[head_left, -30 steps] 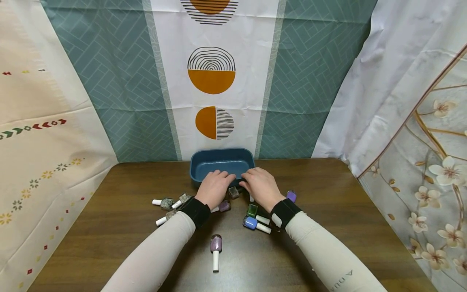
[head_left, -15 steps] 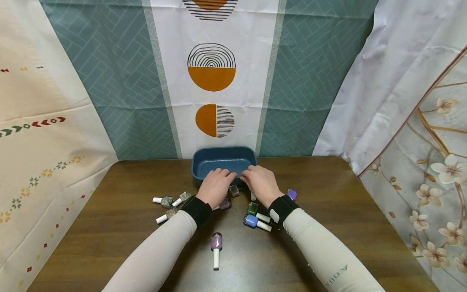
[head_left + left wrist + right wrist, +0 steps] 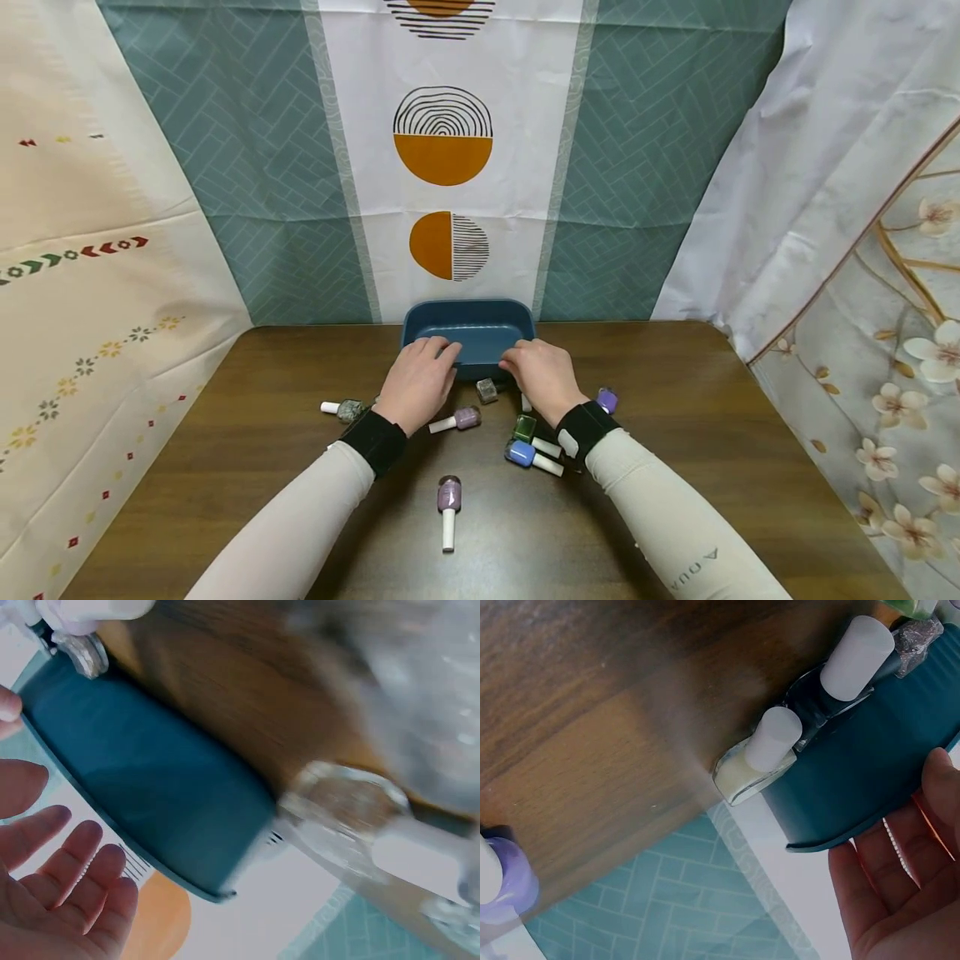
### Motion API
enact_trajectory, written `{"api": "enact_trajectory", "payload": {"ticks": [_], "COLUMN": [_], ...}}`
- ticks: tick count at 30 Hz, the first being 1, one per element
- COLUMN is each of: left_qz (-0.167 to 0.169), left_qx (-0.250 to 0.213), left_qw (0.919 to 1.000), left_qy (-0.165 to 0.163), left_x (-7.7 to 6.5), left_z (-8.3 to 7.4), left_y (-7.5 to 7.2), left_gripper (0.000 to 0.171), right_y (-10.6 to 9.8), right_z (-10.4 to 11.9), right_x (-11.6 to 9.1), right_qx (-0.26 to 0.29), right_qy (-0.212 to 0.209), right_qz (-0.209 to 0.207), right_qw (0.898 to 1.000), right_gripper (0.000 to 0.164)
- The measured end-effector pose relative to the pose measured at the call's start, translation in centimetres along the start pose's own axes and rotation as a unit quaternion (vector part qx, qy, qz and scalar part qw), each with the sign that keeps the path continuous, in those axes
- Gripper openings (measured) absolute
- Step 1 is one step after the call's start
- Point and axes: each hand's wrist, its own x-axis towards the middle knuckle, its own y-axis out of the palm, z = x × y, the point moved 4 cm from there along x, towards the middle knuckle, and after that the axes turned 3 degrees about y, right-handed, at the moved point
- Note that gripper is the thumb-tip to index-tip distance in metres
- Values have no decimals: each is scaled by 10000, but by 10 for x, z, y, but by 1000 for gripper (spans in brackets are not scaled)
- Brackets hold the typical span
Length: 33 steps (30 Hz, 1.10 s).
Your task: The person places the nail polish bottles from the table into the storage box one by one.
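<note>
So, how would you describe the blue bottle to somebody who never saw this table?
On the table, go from the dark blue tray at its far edge to the right black wristband. Left of it, a green bottle and the blue bottle lie side by side. Yours is the nearer, bright blue one.

Room type unclear, cloth-screened: printed curtain [image 3: 442,167] hung behind bench [image 3: 255,442], cream cloth [image 3: 112,321] flanked left edge, floral drape [image 3: 885,400] right.
</note>
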Motion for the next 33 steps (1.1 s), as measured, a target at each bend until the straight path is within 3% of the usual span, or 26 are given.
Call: {"api": "enact_trajectory", "payload": {"ticks": [8,12,18,24,33], "left_qz": [43,51,328,503,810], "left_qx": [-23,15,-32,-104,-195], "left_qw": [9995,9994,9987,9982,9964], "left_qy": [-302,-329,-387,-295,-170], "left_x": [-32,-44,-60,-69,-70], "left_z": [14,15,13,8,-6], "left_y": [-14,-21,-24,-20,-13], "left_gripper": [37,33,31,30,30], "right_y": [-1,-1,0,-1,0], "right_z": [-2,-4,-3,-3,-2], "right_x": [-4,-4,-1,0,2], "right_qx": [112,167,206,185,130], "right_qy": [-6,29,23,85,232], "right_qz": [-141,-175,-193,-82,-64], "right_qw": [9998,9997,9996,9998,9996], "right_gripper": [10,10,11,12,13]}}
